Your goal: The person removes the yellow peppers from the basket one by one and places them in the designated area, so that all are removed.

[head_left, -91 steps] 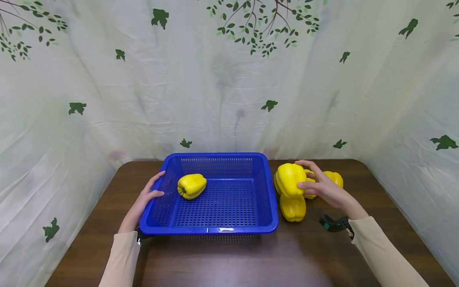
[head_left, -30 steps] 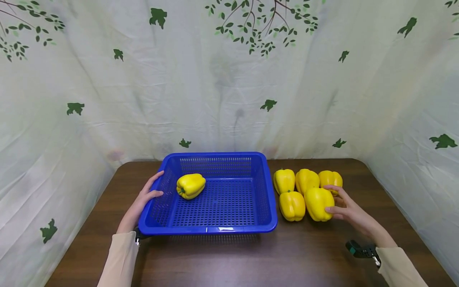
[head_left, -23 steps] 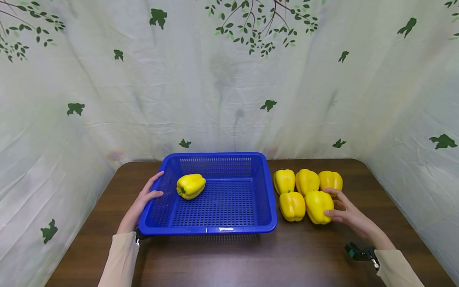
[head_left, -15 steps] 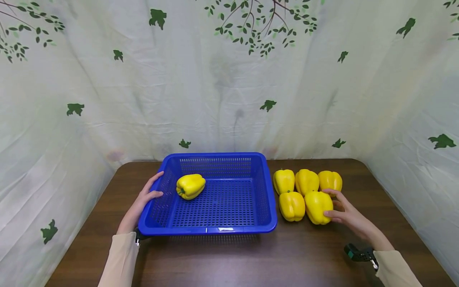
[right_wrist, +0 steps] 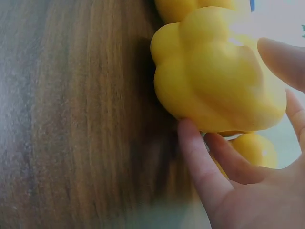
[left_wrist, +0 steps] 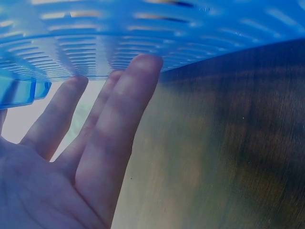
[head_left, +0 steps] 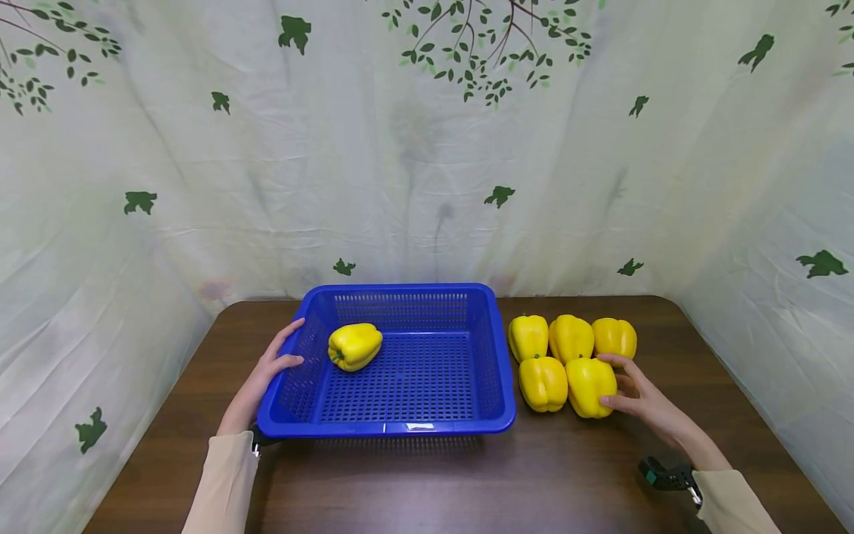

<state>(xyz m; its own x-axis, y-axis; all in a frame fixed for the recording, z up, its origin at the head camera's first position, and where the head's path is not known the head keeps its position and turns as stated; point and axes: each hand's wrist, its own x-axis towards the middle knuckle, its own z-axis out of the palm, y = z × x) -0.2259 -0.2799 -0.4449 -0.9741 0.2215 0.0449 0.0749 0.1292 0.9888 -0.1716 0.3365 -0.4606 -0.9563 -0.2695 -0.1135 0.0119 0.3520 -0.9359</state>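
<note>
A blue perforated plastic basket (head_left: 383, 429) stands on the table with one yellow bell pepper (head_left: 355, 347) lying inside near its left wall. My left hand (head_left: 263, 374) holds the basket's left side, thumb and a finger over the rim. In the left wrist view, other fingers (left_wrist: 107, 124) lie against the outer wall from below. My right hand (head_left: 643, 400) has its thumb and fingers round the right side of a yellow bell pepper (head_left: 590, 388), the front right one of a group. The right wrist view shows this bell pepper (right_wrist: 214, 76) between thumb and fingers, low at the tabletop.
Several more yellow bell peppers stand close together right of the basket: a front one (head_left: 543, 384) and a back row (head_left: 571, 336). The brown wooden table (head_left: 427, 489) ends at a pale curtain (head_left: 427, 185) with leaf prints.
My right hand has carried a bell pepper from beside the basket rightward and lowered it into the front row. Lately it shifted slightly left. The left hand and basket stay nearly still.
</note>
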